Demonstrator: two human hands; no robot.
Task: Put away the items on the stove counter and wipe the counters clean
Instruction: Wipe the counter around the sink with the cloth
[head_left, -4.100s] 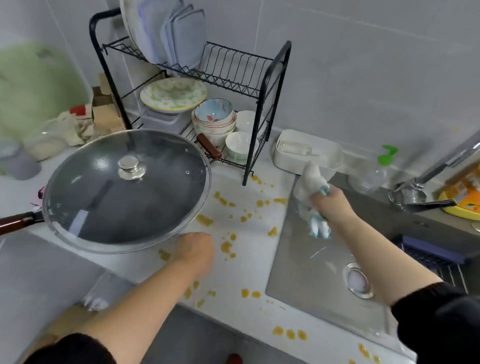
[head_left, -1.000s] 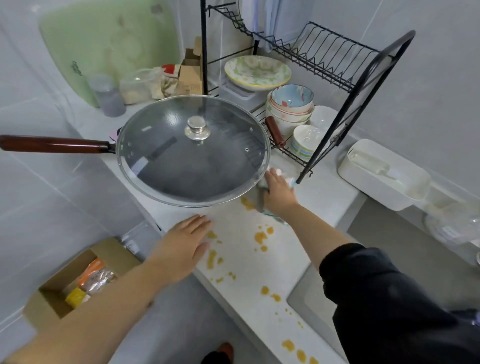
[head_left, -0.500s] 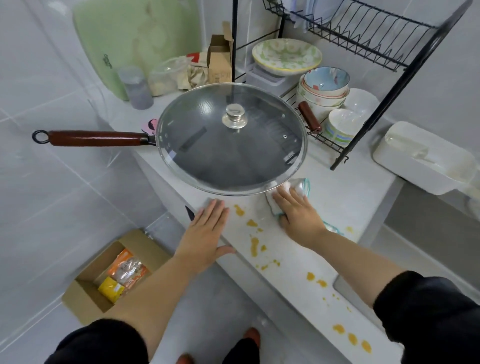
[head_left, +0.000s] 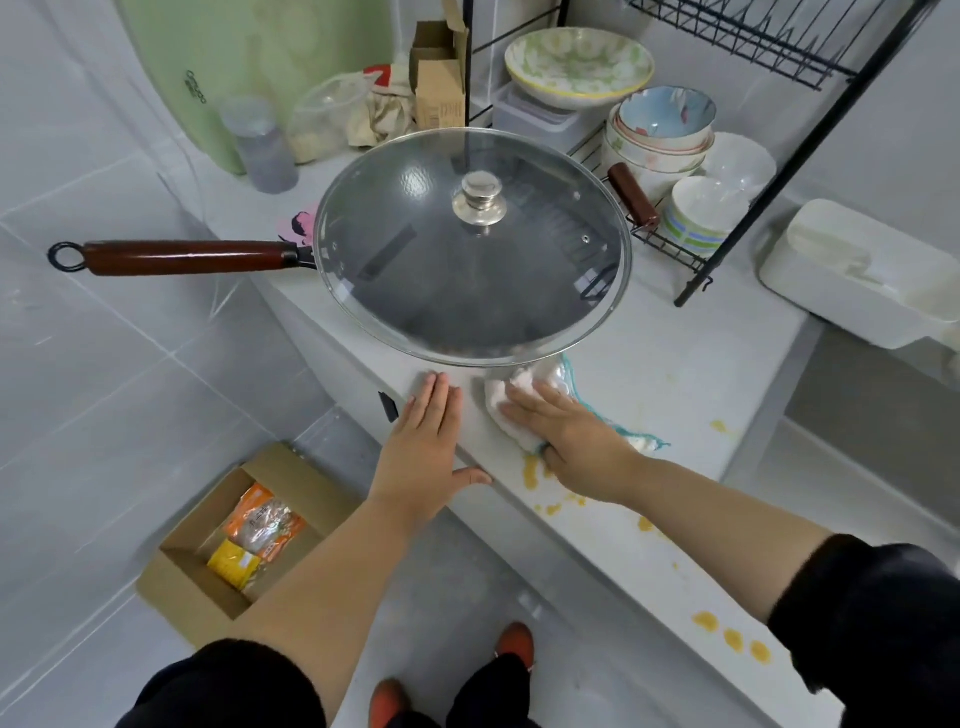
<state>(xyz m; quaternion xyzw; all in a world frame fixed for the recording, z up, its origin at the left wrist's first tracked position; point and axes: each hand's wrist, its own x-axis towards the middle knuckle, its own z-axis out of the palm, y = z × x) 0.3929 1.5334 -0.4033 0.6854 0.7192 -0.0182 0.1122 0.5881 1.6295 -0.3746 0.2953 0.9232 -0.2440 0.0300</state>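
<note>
The white cloth (head_left: 543, 375) is pressed flat to the counter (head_left: 675, 374) by the right hand (head_left: 571, 441), fingers straight. The left hand (head_left: 421, 452) is laid open on the counter edge just beside it. Both are placed just before the lidded wok (head_left: 467, 249), with yellow stains (head_left: 531, 474) seen by the right wrist.

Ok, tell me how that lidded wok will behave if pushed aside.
Probably heavy and rigid: the wok is wide, with a glass lid. Its long handle juts past the counter, so a shove there could pivot it. The lid just rests on top and may slide.
</note>
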